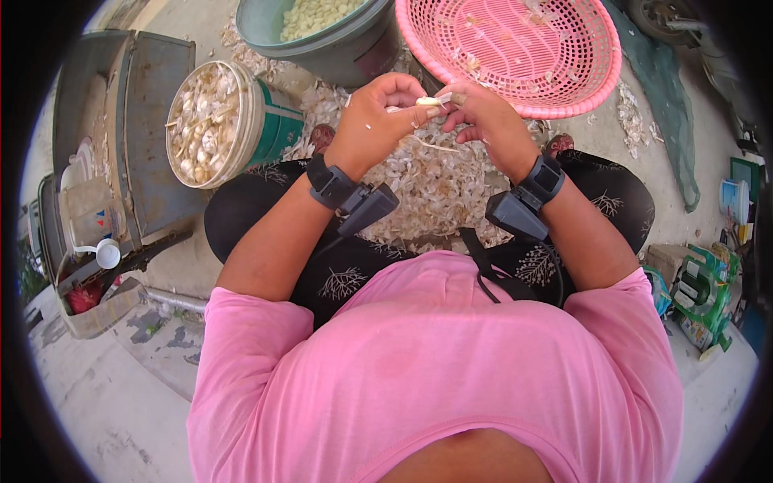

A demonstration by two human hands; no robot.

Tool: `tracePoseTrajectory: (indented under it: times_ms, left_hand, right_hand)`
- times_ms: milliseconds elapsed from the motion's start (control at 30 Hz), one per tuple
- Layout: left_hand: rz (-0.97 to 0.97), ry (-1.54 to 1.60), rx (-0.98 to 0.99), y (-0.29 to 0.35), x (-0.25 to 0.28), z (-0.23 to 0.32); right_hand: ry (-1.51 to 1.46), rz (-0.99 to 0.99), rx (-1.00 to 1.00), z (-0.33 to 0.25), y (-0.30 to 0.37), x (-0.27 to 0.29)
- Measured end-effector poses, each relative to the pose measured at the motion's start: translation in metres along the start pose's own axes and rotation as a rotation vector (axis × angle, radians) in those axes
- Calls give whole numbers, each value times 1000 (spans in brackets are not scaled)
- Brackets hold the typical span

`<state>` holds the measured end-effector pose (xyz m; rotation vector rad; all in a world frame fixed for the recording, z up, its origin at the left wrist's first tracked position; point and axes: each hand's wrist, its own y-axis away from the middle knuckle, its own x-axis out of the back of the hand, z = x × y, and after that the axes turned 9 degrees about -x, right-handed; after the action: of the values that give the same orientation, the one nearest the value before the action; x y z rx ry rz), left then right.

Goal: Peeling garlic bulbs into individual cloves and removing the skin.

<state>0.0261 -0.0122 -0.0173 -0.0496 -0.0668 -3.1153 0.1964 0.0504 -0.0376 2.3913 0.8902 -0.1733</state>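
Pinched between the thumb and fingers of my left hand (380, 114) is a pale garlic clove (428, 101). My right hand (489, 125) meets it from the other side, its thumb and forefinger closed at the clove's end and the other fingers curled. Something greyish shows on a right fingertip, too small to make out. Below both hands, a thick heap of garlic skins (439, 189) covers the ground between my legs. A white and green bucket (270, 121) full of unpeeled garlic cloves leans open toward my left side.
Ahead stands a grey bucket (338, 56) holding peeled cloves (318, 18). A pink plastic basket (511, 56) with scraps of skin sits beyond my right hand. A metal cart (165, 121) is at far left; green packages (704, 286) lie at right, near dark netting (664, 105).
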Motion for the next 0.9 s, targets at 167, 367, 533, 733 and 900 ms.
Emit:
tracePoseTrajectory:
  times_ms: [167,367,533,733,900]
  left_hand:
    - [42,-236,-116,1,-5,3]
    - [52,-413,-193,2,-4,1]
    - [13,-749,-222,3,-2,4]
    - [19,-954,-278,5,-3,6]
    - [-13,-985,-348,5,-5,2]
  right_hand:
    - [100,-20,74,0,1,-3]
    - [169,48,116,4,-1,-2]
    - [304,152,183,11,-5,-3]
    - [574,145,269,10,-4,-1]
    - [499,67,365,12,-4,-6]
